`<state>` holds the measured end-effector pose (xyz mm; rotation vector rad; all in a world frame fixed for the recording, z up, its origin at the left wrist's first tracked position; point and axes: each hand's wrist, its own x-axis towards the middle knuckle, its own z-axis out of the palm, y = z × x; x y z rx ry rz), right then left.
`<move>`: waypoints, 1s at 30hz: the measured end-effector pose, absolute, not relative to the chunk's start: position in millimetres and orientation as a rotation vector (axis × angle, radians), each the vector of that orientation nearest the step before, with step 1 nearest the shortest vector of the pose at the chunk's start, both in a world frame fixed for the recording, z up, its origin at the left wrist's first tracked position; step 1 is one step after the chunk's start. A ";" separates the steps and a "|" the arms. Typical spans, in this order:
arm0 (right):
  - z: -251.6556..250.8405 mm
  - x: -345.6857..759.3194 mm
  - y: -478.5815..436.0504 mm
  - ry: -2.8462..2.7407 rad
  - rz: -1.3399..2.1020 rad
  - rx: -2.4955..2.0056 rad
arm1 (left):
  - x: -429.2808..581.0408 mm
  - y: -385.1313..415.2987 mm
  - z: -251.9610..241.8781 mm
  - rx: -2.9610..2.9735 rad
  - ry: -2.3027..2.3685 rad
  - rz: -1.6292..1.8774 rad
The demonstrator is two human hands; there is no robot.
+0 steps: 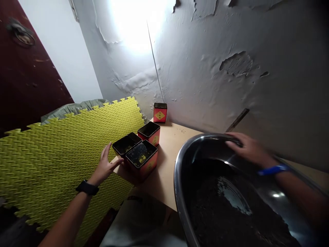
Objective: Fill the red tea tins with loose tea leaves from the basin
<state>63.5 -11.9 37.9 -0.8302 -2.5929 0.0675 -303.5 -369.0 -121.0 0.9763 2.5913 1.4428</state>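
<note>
Three open red square tins stand close together at the left corner of a pale table (169, 161): a near tin (141, 160), a left tin (126, 143) and a far tin (149, 132). My left hand (105, 166), fingers stretched and apart, lies at the table's left edge beside the near and left tins, holding nothing. A large black metal basin (185, 192) with dark loose material inside fills the right. My right hand (248, 148) rests on the basin's far rim, fingers curled over it. It is blurred.
A fourth red tin (160, 112), lid on, stands at the table's far corner against the peeling grey wall. A yellow foam mat (59, 154) leans at the left, a dark red door (23, 68) behind it. My grey-clad knee (138, 219) shows below the table's edge.
</note>
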 end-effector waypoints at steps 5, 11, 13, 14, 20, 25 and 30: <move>13.8 -82.3 -95.5 -2.989 0.144 -0.197 | -303.7 -350.9 -132.4 0.954 2.246 1.724; -17.7 -174.9 -120.0 -3.324 0.172 -0.338 | -303.7 -336.6 -133.6 0.906 2.178 1.826; -22.8 -185.1 -117.9 -3.362 0.202 -0.331 | -304.0 -332.0 -133.8 0.912 2.161 1.835; -22.7 -187.0 -117.0 -3.367 0.216 -0.325 | -303.6 -329.8 -133.4 0.906 2.143 1.843; 33.5 -155.7 -109.0 -3.211 0.132 -0.246 | -299.0 -320.7 -124.2 0.740 1.904 1.895; 107.2 -76.0 -89.7 -2.922 0.220 -0.466 | -296.6 -312.1 -120.4 0.691 1.896 1.931; 122.5 22.2 -65.8 -2.519 0.428 -0.918 | -294.6 -295.3 -117.4 0.672 1.863 1.946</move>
